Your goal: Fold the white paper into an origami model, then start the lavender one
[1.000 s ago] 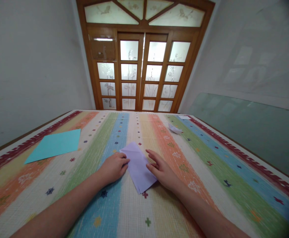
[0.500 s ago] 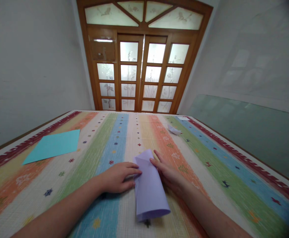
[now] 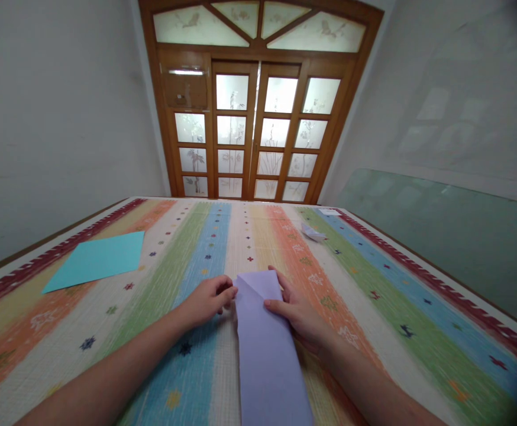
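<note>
Fingers of the right hand (image 3: 300, 312) — what did they have?

Purple paper (image 3: 270, 358). Thumb lay on top near the far end, index sat at the far right corner, the rest were hidden behind the right edge. Read it as a grip.

And the left hand (image 3: 209, 300)?

Thumb and index close together, at the paper's left edge by the far corner. Couldn't tell if they pinched it or only touched it. Other fingers were curled.

How did the paper lie?

Between the hands, folded long and narrow. Long axis ran near to far, near end angled slightly right. Most of its length was on the near side of the fingers; near end was cut off by the view's bottom edge.

Nearer hand?

Right — its thumb overlapped the paper. Left only reached the edge.

Anything else on the striped tablecloth (image 3: 187, 376)?

Teal sheet (image 3: 99, 260), well apart, off to the left. Small folded paper (image 3: 313, 232) beyond the right hand. Neither was in a hand.
</note>
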Motion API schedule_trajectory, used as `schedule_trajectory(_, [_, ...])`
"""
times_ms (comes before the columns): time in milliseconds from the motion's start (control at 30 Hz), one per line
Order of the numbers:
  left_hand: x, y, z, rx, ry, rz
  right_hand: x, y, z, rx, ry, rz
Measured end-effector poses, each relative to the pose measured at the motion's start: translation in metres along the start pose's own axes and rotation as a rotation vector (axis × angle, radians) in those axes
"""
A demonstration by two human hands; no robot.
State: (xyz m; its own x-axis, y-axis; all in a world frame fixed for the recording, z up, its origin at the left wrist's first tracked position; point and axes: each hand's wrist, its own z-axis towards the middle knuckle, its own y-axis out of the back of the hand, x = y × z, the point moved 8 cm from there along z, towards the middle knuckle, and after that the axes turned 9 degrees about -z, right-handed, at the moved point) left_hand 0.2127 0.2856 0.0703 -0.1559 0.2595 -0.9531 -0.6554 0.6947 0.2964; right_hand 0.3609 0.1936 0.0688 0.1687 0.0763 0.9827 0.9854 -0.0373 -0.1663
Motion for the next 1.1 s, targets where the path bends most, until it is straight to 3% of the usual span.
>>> schedule_trajectory(100, [0.01, -0.009, -0.001, 0.115, 0.098, -0.159, 0.004, -0.009, -0.004, 0.057, 0.004, 0.03])
schedule_trajectory(267, [0.016, -0.006, -0.001, 0.098, 0.11, -0.269, -0.001, -0.01, -0.003, 0.072, -0.034, 0.028])
schedule_trajectory(533, [0.042, -0.003, 0.014, -0.019, 0.202, -0.511, -0.02, 0.019, 0.013, -0.135, -0.036, -0.03])
schedule_trajectory(700, [0.042, -0.008, 0.017, 0.114, 0.274, -0.428, -0.032, 0.029, 0.019, -0.202, -0.136, -0.061])
schedule_trajectory(833, [0.044, -0.005, 0.017, 0.165, 0.407, -0.532, -0.031, 0.028, 0.024, -0.226, -0.198, -0.056])
schedule_trajectory(933, [0.046, -0.003, 0.019, 0.104, 0.442, -0.567, -0.029, 0.026, 0.031, -0.25, -0.211, 0.003])
schedule_trajectory(1100, [0.042, -0.005, 0.019, -0.068, 0.374, -0.517, -0.029, 0.015, 0.042, -0.252, -0.18, 0.144])
